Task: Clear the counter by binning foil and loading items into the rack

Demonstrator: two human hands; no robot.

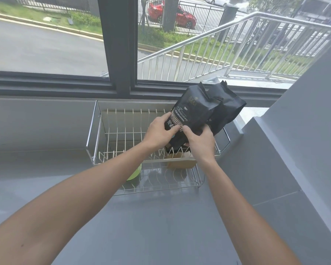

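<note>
Worktop (161,226) bare in front | I hold both hands, left hand (159,133) and right hand (200,142), gripping front coffee bag (193,113) over rack (122,134) | risk: leaning rear bag (227,109) topples if nudged.

Wire rack (97,131) sits on counter (161,226) below window (46,44); two bags (197,111) stand in rack's right end.

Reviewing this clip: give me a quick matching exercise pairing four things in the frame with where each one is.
Things:
1. front coffee bag
2. second coffee bag
3. green item
4. brown box

Places:
A. lower left of the rack, partly behind the left forearm
B. held in both hands, left hand, right hand
C. directly behind the printed bag
D. inside the rack, below the hands

Pairs: 1-B, 2-C, 3-A, 4-D
</note>
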